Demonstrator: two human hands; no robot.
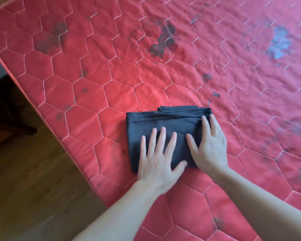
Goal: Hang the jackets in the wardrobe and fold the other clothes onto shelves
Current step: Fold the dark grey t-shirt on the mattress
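At lower centre, a folded dark garment, perhaps trousers, is pressed flat on the red quilted bed under the spread fingers of the left hand and right hand.

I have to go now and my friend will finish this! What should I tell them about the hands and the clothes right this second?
Left hand: open, fingers straight, pressing flat on the near left part of the dark folded garment.
Right hand: open, flat on the garment's right side.
The garment lies folded into a small rectangle on the red quilted bedspread, near its front edge.
Done: this piece looks folded.
Left: probably lift it and carry it to a shelf. No wardrobe, shelf, jackets or other clothes are in view, so how much else remains cannot be told.
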